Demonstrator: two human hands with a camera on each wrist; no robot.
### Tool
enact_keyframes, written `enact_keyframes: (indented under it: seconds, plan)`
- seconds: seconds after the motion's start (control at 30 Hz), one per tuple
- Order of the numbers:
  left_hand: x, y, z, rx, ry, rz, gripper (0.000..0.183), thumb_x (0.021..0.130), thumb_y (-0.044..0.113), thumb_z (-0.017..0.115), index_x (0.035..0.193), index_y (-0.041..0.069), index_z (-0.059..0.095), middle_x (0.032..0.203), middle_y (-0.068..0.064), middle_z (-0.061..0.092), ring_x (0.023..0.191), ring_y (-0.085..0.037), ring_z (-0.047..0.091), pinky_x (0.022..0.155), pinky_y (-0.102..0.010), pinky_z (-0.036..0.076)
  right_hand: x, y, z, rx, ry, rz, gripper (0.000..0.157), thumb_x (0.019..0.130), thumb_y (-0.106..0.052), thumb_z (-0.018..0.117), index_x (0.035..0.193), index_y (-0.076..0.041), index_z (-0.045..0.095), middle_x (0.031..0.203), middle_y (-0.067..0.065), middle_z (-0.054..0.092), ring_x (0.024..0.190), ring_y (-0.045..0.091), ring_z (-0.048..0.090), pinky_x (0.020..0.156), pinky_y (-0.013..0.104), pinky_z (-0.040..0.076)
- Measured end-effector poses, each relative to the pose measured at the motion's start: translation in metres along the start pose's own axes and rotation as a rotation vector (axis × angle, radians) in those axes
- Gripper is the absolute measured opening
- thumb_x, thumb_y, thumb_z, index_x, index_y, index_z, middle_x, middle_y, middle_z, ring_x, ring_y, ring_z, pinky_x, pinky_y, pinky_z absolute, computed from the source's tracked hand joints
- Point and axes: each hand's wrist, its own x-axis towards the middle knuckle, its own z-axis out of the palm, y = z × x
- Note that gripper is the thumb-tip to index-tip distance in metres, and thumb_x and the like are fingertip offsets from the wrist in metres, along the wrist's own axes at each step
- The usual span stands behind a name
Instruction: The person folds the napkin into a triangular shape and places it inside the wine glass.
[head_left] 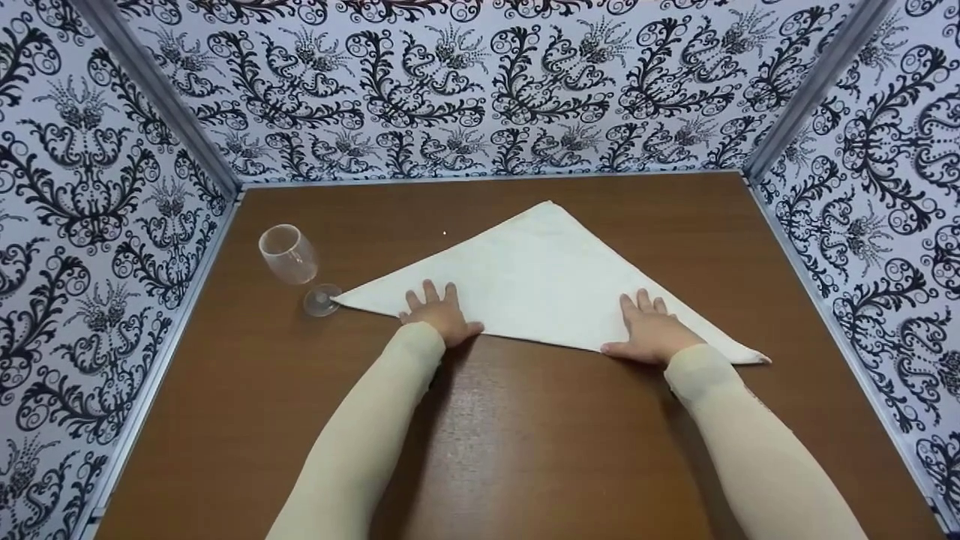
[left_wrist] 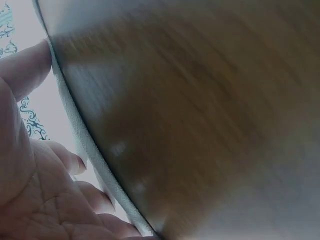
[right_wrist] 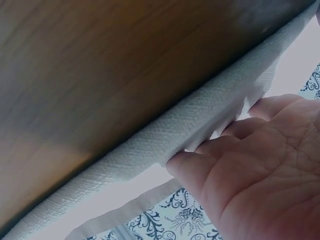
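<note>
A white cloth napkin, folded into a triangle, lies on the brown table with its long folded edge toward the person. My left hand rests with spread fingers on that near edge, left of the middle. Farther right, my right hand presses on the same edge, its fingers also straight and spread. In the left wrist view, the left fingertips touch the napkin's fold. The right wrist view has the right fingertips against the thick fold.
A clear stemmed glass stands to the left, the napkin's left corner reaching its foot. Patterned black-and-white panels enclose the brown wooden table at the back and sides.
</note>
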Motion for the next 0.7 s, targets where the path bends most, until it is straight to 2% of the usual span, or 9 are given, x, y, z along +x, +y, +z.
enact_keyframes:
  seconds: [0.33, 0.5, 0.7]
  plan:
    - [0.009, -0.003, -0.004, 0.005, 0.001, 0.011, 0.102, 0.097, 0.065, 0.063, 0.170, 0.013, 0.016, 0.176, -0.027, 0.000, 0.160, -0.055, 0.002, 0.125, -0.071, 0.021, 0.001, -0.003, -0.002, 0.015, -0.011, 0.030, 0.115, 0.095, -0.066, 0.063, 0.166, 0.006, 0.009, 0.169, 0.039, -0.004, 0.154, 0.065, 0.000, 0.125, 0.073, 0.013]
    - [0.009, -0.002, -0.008, 0.018, 0.017, 0.025, 0.099, 0.098, 0.063, 0.062, 0.170, 0.012, 0.017, 0.175, -0.027, 0.002, 0.160, -0.055, 0.003, 0.125, -0.070, 0.022, 0.000, -0.005, -0.002, 0.019, -0.003, 0.033, 0.114, 0.095, -0.066, 0.062, 0.166, 0.006, 0.010, 0.169, 0.040, -0.003, 0.154, 0.066, 0.001, 0.124, 0.073, 0.014]
    - [0.016, -0.003, -0.008, 0.053, 0.004, 0.022, 0.102, 0.096, 0.069, 0.061, 0.171, 0.015, 0.015, 0.176, -0.025, 0.001, 0.161, -0.054, 0.002, 0.126, -0.070, 0.021, 0.001, -0.007, -0.001, 0.004, 0.012, 0.031, 0.114, 0.095, -0.068, 0.061, 0.165, 0.007, 0.012, 0.168, 0.042, 0.000, 0.153, 0.067, 0.004, 0.123, 0.074, 0.017]
